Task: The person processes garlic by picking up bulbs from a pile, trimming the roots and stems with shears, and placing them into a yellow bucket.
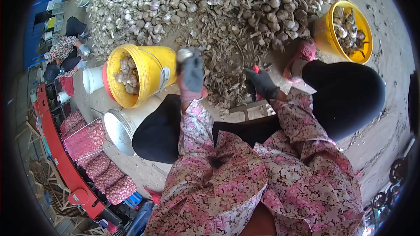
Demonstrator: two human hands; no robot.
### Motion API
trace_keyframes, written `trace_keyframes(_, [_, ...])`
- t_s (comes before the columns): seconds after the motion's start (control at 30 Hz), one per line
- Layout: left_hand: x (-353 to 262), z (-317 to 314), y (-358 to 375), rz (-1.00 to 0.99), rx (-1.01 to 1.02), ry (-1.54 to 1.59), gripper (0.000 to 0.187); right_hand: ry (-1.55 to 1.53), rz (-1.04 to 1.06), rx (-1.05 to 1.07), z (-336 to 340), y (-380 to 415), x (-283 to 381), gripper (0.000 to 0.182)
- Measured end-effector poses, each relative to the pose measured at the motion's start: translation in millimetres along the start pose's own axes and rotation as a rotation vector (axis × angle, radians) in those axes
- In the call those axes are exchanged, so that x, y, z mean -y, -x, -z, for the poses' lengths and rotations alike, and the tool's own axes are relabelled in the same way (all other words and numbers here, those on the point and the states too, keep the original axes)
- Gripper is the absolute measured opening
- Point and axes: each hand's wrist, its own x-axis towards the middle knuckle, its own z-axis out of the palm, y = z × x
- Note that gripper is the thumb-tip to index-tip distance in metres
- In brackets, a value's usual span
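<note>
My left hand (191,76), in a grey and pink work glove, is smeared by motion beside the yellow bucket (164,72). Its fingers close on a pale garlic bulb (184,54). Garlic bulbs (127,76) lie inside that bucket. My right hand (264,83), in a dark glove, is closed round a tool with red parts (255,68), which looks like hand shears; its blades are hard to make out. Below it lies a litter of dry stalks and garlic scraps (225,76) on the floor.
A big heap of garlic (183,0) spreads ahead. Another yellow bucket (321,30) with garlic stands at right, near a pink shoe (302,57). White buckets (118,131), filled pink mesh sacks (103,170) and a red machine beam (61,161) are at left. Another person (63,52) works far left.
</note>
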Motion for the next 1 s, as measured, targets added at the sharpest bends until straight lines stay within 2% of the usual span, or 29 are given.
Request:
trace_keyframes(0.03, [-21.0, 10.7, -12.8, -0.023, -0.051, 0.358, 0.04, -0.047, -0.004, -0.005, -2.5, 1.3, 7.3, 0.039])
trace_keyframes(0.07, [-44.4, 7.0, -17.4, -0.091, 0.061, 0.564, 0.039, -0.049, 0.006, -0.003, -7.7, 4.7, 22.1, 0.039])
trace_keyframes(0.1, [-59.0, 2.1, -22.0, -0.155, 0.167, 0.767, 0.038, -0.37, -0.063, 0.068, -15.4, 12.2, 39.6, 0.04])
trace_keyframes(0.13, [-56.8, 7.9, -34.8, -0.148, 0.165, 0.763, 0.038, -0.694, -0.137, 0.138, -19.8, 15.2, 48.8, 0.042])
trace_keyframes(0.2, [-44.3, 24.0, -65.8, -0.159, -0.071, 0.281, 0.043, -0.685, -0.167, 0.195, -18.5, 5.5, 50.7, 0.044])
trace_keyframes(0.23, [-22.5, 12.7, -84.6, -0.095, -0.278, 0.054, 0.04, -0.669, -0.19, 0.255, -18.1, -0.9, 50.4, 0.046])
trace_keyframes(0.27, [-0.5, 7.8, -99.2, -0.036, -0.226, -0.207, 0.037, -0.646, -0.157, 0.221, -20.4, -4.9, 43.3, 0.039])
trace_keyframes(0.3, [19.9, -12.3, -119.9, 0.011, -0.316, -0.359, 0.031, -0.648, -0.156, 0.22, -21.5, -8.5, 39.1, 0.039])
trace_keyframes(0.33, [38.6, -31.1, -145.1, 0.06, -0.405, -0.51, 0.026, -0.577, -0.175, 0.122, -22.3, -11.7, 35.3, 0.036])
trace_keyframes(0.4, [73.2, -31.5, -202.7, 0.014, -0.207, -0.713, 0.035, -0.525, -0.189, -0.056, -26.0, -4.8, 46.8, 0.027])
trace_keyframes(0.43, [89.9, -28.6, -235.1, 0.014, -0.156, -0.962, 0.037, -0.531, -0.188, -0.066, -23.4, -5.9, 47.0, 0.027])
trace_keyframes(0.5, [124.6, -17.7, -293.1, -0.244, 0.044, -1.766, 0.049, -0.521, -0.168, -0.1, -17.4, -9.2, 47.6, 0.027])
trace_keyframes(0.57, [137.4, -45.7, -300.9, -0.276, 0.21, -2.321, 0.051, -0.511, -0.132, -0.141, -15.9, -11.6, 47.0, 0.029])
trace_keyframes(0.63, [144.1, -46.6, -319.7, -0.161, 0.467, -2.603, 0.037, -0.435, -0.098, -0.162, -14.3, -13.7, 44.1, 0.03])
trace_keyframes(0.67, [146.0, -45.4, -326.9, -0.087, 0.439, -2.678, 0.033, -0.394, -0.107, -0.171, -13.8, -14.2, 41.5, 0.031])
trace_keyframes(0.7, [146.1, -47.5, -329.4, 0.018, 0.346, -2.643, 0.032, -0.398, -0.104, -0.175, -12.9, -13.0, 43.9, 0.031])
trace_keyframes(0.77, [142.7, -25.7, -332.5, -0.203, 0.387, -2.597, 0.027, -0.374, -0.049, -0.132, -13.0, -9.3, 49.5, 0.032])
trace_keyframes(0.8, [139.4, -21.0, -326.1, -0.204, 0.389, -2.603, 0.027, -0.379, -0.049, -0.128, -12.3, -8.5, 49.6, 0.032])
trace_keyframes(0.87, [125.4, -12.8, -312.5, 0.3, 0.083, -1.439, 0.024, -0.16, -0.009, -0.109, -8.4, -9.8, 53.1, 0.039])
trace_keyframes(0.9, [115.3, -24.3, -282.0, 0.351, -0.111, -0.905, 0.02, -0.163, -0.001, -0.099, -7.8, -9.9, 55.6, 0.039])
trace_keyframes(0.93, [100.8, -36.8, -250.5, 0.428, -0.146, -0.626, 0.014, 0.044, 0.146, -0.203, -7.7, -8.4, 57.4, 0.045])
trace_keyframes(0.97, [92.2, -33.3, -220.2, 0.417, -0.006, -0.417, 0.01, 0.254, 0.292, -0.304, -7.9, -6.4, 58.4, 0.052])
trace_keyframes(1.0, [87.3, -24.4, -193.8, 0.456, -0.04, -0.2, 0.008, 0.256, 0.294, -0.291, -6.5, -5.5, 60.2, 0.052])
